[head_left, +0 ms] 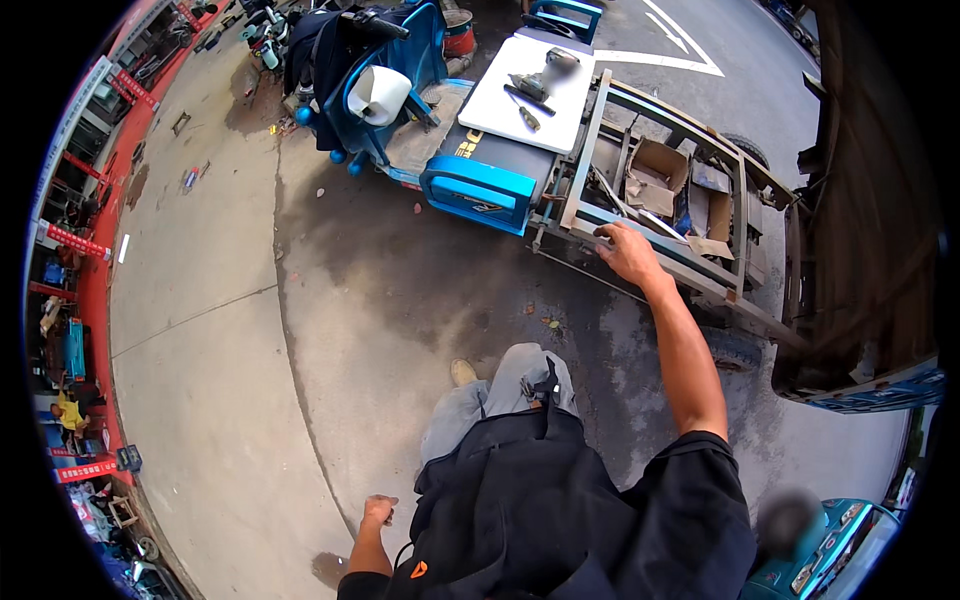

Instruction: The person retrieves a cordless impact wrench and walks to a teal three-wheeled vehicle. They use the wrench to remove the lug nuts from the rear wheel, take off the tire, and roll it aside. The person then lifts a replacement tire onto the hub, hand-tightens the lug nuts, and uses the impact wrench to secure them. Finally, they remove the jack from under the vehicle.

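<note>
My right hand (pixel 625 250) is raised beside the metal frame (pixel 600 120) of a tricycle's rear, fingers loosely bent and apart, holding nothing; whether its fingertips touch the rail is unclear. My left hand (pixel 378 510) hangs low by my left hip, its fingers curled with nothing visible in them. On the blue tricycle (pixel 478 197), a white board (pixel 490 85) bears a dark-handled tool (pixel 530 120) and other metal tools (pixel 525 85). Inside the frame lie a cardboard box (pixel 655 165) and assorted scraps.
A white jug (pixel 378 95) rests on the blue seat section. A raised dark metal bed (pixel 870 230) stands at right, and a teal vehicle (pixel 830 540) at lower right. Cracked concrete (pixel 200 330) extends left toward cluttered shopfronts (pixel 80 350), where a person in yellow (pixel 68 410) appears. A road (pixel 690 45) lies beyond.
</note>
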The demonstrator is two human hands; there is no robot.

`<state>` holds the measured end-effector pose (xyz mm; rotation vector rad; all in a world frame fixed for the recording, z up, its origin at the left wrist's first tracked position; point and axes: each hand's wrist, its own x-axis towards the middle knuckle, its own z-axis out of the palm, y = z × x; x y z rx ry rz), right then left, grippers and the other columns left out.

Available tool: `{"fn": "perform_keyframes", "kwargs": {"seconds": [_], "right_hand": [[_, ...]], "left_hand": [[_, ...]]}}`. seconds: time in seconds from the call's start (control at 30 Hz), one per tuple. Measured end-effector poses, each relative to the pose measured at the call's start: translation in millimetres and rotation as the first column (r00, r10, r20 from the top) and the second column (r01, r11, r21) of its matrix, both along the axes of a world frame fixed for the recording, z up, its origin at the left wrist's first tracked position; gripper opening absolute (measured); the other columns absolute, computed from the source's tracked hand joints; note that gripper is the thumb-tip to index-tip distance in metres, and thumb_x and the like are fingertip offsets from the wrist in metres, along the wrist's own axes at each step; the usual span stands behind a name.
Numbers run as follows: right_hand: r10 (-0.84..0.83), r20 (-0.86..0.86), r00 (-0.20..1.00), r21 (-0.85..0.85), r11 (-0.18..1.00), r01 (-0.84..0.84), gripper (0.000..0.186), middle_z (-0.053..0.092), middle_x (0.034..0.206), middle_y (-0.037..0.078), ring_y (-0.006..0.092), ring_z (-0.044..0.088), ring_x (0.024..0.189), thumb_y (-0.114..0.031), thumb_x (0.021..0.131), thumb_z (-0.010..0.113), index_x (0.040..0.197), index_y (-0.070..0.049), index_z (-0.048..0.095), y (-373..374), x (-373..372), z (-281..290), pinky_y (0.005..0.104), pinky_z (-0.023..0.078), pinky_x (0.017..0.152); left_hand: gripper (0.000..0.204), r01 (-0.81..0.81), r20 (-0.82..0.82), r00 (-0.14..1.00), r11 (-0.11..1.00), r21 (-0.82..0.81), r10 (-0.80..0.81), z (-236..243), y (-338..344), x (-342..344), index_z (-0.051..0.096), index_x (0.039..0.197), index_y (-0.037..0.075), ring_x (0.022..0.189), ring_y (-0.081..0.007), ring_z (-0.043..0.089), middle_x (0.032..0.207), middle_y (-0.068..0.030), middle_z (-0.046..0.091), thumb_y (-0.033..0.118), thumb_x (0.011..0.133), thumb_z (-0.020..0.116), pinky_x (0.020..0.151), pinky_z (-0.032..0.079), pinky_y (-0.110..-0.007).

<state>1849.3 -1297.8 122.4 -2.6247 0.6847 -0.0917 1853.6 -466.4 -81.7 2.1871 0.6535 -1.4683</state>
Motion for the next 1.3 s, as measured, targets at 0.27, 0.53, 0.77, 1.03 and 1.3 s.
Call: {"fn": "perform_keyframes", "kwargs": {"seconds": [0.27,0.53,0.77,1.03,1.3], "right_hand": [[-0.015,-0.048,0.999,-0.103,0.995,0.010,0.029,0.071,0.121,0.020,0.0402,0.068,0.110,-0.018,0.094,0.064,0.118,-0.007,0.075,-213,271,-20,0.0478,0.053,0.098],[0.123,-0.278,0.953,-0.346,0.913,-0.218,0.059,0.063,0.136,0.011,0.0314,0.057,0.132,0.008,0.086,0.059,0.140,-0.015,0.061,-395,503,-114,0.0460,0.048,0.106],[0.232,-0.601,0.765,-0.276,0.837,-0.472,0.074,0.064,0.123,0.016,0.0353,0.064,0.119,0.002,0.073,0.076,0.142,-0.016,0.054,-428,565,-158,0.0460,0.047,0.102],[0.344,-0.426,0.836,-0.322,0.806,-0.496,0.031,0.070,0.084,0.017,0.0405,0.069,0.079,-0.017,0.071,0.082,0.096,-0.007,0.068,-403,575,-62,0.0474,0.057,0.074],[0.041,-0.674,0.738,-0.073,0.990,-0.121,0.067,0.070,0.109,0.019,0.0351,0.070,0.100,-0.016,0.065,0.088,0.124,-0.001,0.059,-79,600,162,0.0418,0.054,0.093]], "left_hand": [[0.019,0.193,0.715,0.698,0.956,-0.222,0.025,184,-278,386,0.068,0.107,0.003,0.055,-0.0083,0.046,0.064,0.0024,0.054,0.017,0.094,0.072,0.051,0.040,-0.027],[0.034,0.361,0.366,0.812,0.884,0.296,-0.454,210,-298,373,0.073,0.103,0.003,0.077,-0.0279,0.072,0.080,-0.0125,0.074,0.031,0.085,0.077,0.078,0.057,-0.039],[0.040,-0.010,0.017,1.000,0.924,0.382,0.003,196,-222,314,0.077,0.102,0.004,0.084,-0.0312,0.076,0.096,-0.0190,0.077,0.038,0.080,0.079,0.078,0.062,-0.043],[0.033,-0.142,-0.158,0.973,0.975,0.169,0.169,142,-156,394,0.077,0.103,0.004,0.065,-0.0230,0.069,0.078,-0.0104,0.072,0.034,0.087,0.075,0.060,0.061,-0.038],[0.037,-0.051,0.207,0.977,0.999,-0.016,0.053,2,-15,608,0.077,0.098,0.001,0.064,-0.0275,0.071,0.073,-0.0147,0.072,0.035,0.084,0.073,0.059,0.060,-0.041]]}}
